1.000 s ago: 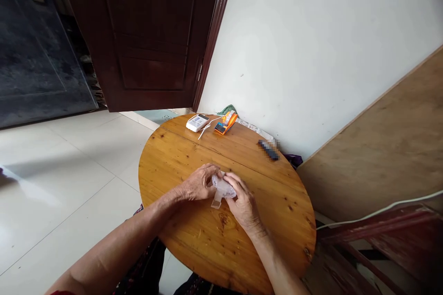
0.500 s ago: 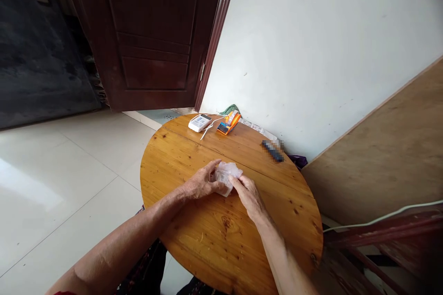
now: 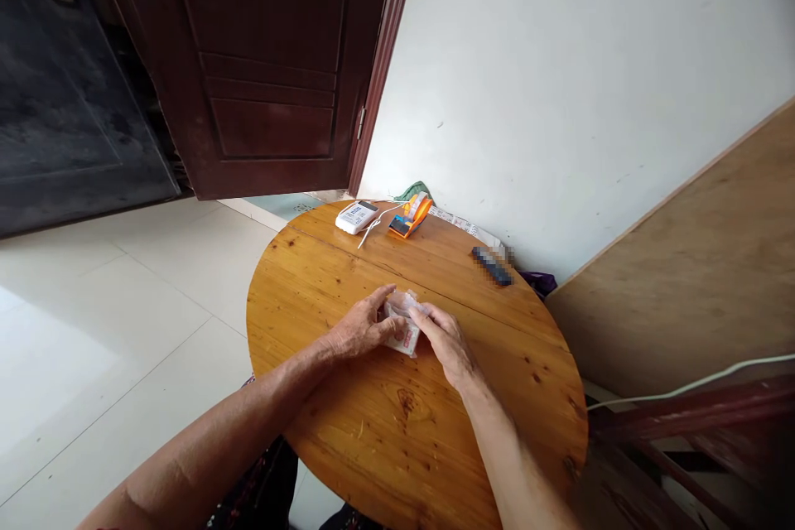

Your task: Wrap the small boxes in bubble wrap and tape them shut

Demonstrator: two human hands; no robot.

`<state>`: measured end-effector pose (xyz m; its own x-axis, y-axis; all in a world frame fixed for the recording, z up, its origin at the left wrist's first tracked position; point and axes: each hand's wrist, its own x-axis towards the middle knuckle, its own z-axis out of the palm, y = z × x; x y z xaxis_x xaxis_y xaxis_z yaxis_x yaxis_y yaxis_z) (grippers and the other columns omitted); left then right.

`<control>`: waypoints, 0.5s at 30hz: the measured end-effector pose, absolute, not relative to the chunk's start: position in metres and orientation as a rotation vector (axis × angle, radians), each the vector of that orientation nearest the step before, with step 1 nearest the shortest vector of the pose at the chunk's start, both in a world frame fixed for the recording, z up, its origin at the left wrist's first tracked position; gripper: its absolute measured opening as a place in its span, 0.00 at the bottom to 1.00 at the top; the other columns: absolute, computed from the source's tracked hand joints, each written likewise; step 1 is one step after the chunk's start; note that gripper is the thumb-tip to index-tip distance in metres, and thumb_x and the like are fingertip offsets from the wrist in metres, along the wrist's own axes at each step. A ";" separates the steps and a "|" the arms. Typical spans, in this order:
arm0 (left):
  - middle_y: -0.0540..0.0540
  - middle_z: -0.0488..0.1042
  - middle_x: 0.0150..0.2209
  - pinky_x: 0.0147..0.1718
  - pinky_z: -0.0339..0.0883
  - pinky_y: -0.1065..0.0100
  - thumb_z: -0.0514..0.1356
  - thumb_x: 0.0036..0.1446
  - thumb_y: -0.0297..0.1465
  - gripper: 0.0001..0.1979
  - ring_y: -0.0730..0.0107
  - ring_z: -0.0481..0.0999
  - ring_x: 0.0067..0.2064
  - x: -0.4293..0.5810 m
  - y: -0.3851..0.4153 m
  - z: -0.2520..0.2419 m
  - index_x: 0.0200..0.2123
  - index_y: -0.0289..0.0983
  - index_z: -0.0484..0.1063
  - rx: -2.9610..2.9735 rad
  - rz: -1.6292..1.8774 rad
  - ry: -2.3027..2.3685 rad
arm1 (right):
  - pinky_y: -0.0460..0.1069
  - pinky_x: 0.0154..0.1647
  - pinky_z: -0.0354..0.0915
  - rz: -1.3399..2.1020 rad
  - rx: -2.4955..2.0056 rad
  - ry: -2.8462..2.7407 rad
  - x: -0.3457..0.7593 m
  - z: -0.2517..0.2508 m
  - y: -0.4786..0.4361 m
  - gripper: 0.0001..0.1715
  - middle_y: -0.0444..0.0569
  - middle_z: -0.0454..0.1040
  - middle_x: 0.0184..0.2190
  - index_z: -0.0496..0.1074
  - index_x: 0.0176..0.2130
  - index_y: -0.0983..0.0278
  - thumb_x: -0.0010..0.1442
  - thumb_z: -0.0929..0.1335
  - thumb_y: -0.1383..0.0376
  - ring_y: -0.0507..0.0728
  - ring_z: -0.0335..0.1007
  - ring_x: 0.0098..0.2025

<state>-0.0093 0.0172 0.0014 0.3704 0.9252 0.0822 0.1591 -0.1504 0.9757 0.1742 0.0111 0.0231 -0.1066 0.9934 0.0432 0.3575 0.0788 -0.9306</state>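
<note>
A small white packet (image 3: 407, 339) with red print, wrapped in clear crinkled plastic, is at the middle of the round wooden table (image 3: 348, 431). My left hand (image 3: 366, 326) grips its left side, with the thumb over the front and the fingers behind. The thumb and fingers of my right hand (image 3: 445, 341) pinch the plastic at the packet's upper right. What lies under the fingers is hidden.
At the table's far edge are a white device (image 3: 356, 217) with a white cord and an orange tape dispenser (image 3: 411, 217). A blurred dark object (image 3: 492, 266) lies at the back right. Behind stand a white wall and a dark red door (image 3: 273, 58).
The plastic over the packet's front has been drawn back toward the upper right, and red print now shows. My right hand has shifted slightly upward; the view has moved a little.
</note>
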 end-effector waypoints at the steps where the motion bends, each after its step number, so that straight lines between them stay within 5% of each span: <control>1: 0.45 0.72 0.41 0.40 0.64 0.65 0.62 0.57 0.40 0.39 0.67 0.68 0.39 -0.008 0.018 0.000 0.67 0.31 0.54 1.557 0.932 0.960 | 0.49 0.32 0.62 1.033 -1.380 -1.584 0.174 0.023 0.014 0.19 0.44 0.74 0.25 0.74 0.30 0.63 0.56 0.68 0.50 0.55 0.66 0.29; 15: 0.46 0.71 0.41 0.47 0.65 0.64 0.62 0.58 0.36 0.37 0.67 0.68 0.41 -0.002 0.024 -0.010 0.67 0.35 0.53 1.507 1.013 0.906 | 0.47 0.27 0.56 0.861 -1.442 -1.609 0.164 0.021 0.013 0.24 0.42 0.66 0.20 0.70 0.25 0.62 0.57 0.66 0.45 0.53 0.60 0.25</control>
<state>-0.0019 0.0242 -0.0102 0.3531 0.9259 0.1343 0.0305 -0.1548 0.9875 0.1636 0.0132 0.0211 -0.0373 0.9924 0.1170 0.4532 0.1211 -0.8831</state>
